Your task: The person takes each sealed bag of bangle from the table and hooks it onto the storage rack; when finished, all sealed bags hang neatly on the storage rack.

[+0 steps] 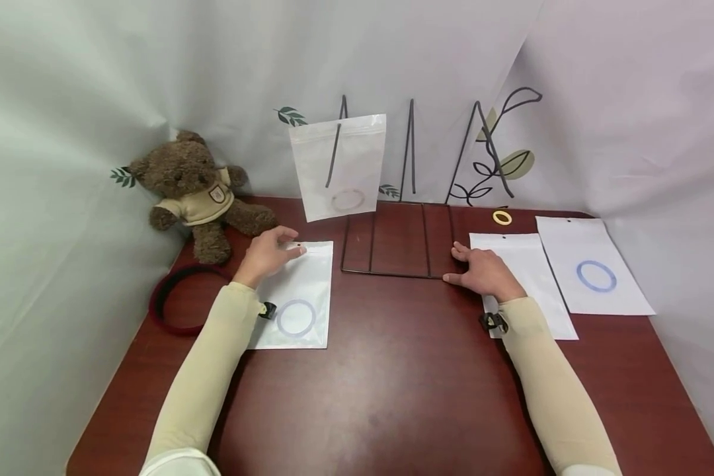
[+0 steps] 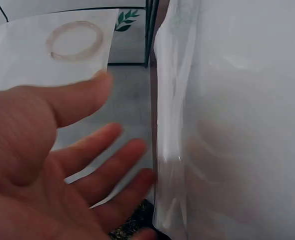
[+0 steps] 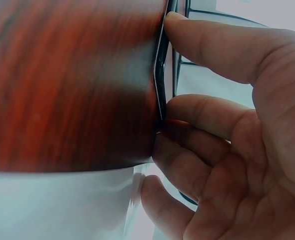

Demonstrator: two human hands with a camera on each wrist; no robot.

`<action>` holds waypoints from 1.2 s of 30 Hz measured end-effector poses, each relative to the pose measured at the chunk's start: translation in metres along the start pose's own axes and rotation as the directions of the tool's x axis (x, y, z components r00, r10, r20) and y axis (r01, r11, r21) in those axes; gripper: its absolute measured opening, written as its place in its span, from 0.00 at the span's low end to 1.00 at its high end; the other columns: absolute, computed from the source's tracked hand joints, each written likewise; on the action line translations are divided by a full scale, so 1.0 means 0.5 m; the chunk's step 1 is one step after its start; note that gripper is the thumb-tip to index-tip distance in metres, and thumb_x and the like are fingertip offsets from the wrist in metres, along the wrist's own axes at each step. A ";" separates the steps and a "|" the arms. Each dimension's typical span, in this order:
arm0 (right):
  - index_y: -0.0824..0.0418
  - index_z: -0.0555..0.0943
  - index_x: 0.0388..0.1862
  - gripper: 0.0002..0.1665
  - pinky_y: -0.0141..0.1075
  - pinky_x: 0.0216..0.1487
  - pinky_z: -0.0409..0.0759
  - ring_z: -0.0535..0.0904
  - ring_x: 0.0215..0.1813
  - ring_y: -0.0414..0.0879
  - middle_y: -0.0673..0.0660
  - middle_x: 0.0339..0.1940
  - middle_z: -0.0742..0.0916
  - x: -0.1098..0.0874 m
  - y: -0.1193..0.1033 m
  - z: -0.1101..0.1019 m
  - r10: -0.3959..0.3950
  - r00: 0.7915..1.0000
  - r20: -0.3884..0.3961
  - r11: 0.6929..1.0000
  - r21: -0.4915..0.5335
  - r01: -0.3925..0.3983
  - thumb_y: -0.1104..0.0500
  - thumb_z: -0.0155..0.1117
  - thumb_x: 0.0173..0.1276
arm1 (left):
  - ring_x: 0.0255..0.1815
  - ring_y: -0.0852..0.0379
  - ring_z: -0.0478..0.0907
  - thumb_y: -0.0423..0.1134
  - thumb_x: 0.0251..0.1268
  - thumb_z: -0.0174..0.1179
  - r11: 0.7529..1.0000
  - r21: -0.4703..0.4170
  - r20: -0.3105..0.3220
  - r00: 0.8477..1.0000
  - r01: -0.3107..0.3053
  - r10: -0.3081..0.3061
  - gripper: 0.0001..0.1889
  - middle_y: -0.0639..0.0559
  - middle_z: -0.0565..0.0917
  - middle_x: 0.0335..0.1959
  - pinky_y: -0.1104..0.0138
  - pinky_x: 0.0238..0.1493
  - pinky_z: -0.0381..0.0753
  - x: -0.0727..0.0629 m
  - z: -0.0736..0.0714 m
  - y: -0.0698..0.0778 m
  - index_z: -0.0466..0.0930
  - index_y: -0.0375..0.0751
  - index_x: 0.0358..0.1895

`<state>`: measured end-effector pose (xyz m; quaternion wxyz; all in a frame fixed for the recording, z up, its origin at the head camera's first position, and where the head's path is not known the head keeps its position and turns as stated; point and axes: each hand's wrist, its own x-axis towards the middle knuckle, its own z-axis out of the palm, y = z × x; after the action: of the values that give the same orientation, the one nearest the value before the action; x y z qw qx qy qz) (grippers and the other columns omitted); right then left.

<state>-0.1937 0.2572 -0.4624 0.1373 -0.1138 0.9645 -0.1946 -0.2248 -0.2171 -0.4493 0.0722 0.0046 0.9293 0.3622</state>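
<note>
My left hand (image 1: pixel 269 256) is over the top of a white zip bag (image 1: pixel 315 284) on the table, fingers apart and gripping nothing. A bluish bangle (image 1: pixel 296 318) shows through that bag. At the front right corner of a black wire display rack (image 1: pixel 393 274), my right hand (image 1: pixel 484 270) touches the base wire with thumb and fingertips spread apart. In the right wrist view, the fingertips (image 3: pixel 173 107) meet the dark wire beside the tabletop. On the rack's left hook hangs a white zip bag (image 1: pixel 339 162) with a beige bangle (image 1: pixel 348 199) inside; the other hooks carry nothing.
Two white bags (image 1: pixel 512 258) lie at the right, the outer one (image 1: pixel 571 248) showing a blue bangle (image 1: pixel 596 276). A yellow ring (image 1: pixel 502 217) is behind them. A teddy bear (image 1: pixel 199 198) and dark red hoop (image 1: pixel 160 304) are at the left. White curtains (image 1: pixel 65 132) enclose the table.
</note>
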 end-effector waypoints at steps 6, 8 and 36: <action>0.65 0.67 0.81 0.48 0.64 0.79 0.62 0.60 0.83 0.71 0.60 0.85 0.65 0.002 0.001 -0.004 0.006 1.000 0.008 1.000 -0.005 -0.006 0.42 0.71 0.72 | 0.77 0.36 0.69 0.47 0.65 0.75 0.992 0.123 0.060 0.998 -0.026 0.018 0.31 0.40 0.76 0.74 0.30 0.75 0.59 0.005 0.011 -0.003 0.78 0.49 0.71; 0.64 0.66 0.81 0.48 0.64 0.79 0.62 0.60 0.83 0.71 0.60 0.85 0.65 0.001 0.002 -0.003 0.011 1.000 0.013 1.000 -0.006 -0.011 0.42 0.71 0.72 | 0.77 0.35 0.68 0.43 0.63 0.77 0.988 0.146 0.055 0.997 -0.058 0.051 0.32 0.38 0.76 0.74 0.36 0.75 0.65 0.006 0.013 -0.004 0.79 0.46 0.70; 0.64 0.67 0.81 0.48 0.65 0.79 0.63 0.61 0.83 0.71 0.60 0.85 0.66 0.002 -0.004 -0.005 0.019 1.000 -0.001 1.000 0.007 -0.019 0.43 0.72 0.71 | 0.60 0.40 0.82 0.38 0.75 0.66 0.976 0.112 0.113 0.978 -0.186 0.174 0.10 0.39 0.86 0.59 0.45 0.58 0.78 -0.060 -0.073 0.041 0.86 0.45 0.55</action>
<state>-0.1949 0.2563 -0.4594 0.1390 -0.1042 0.9650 -0.1966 -0.2010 -0.2284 -0.4051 0.0863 0.1118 0.9405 0.3092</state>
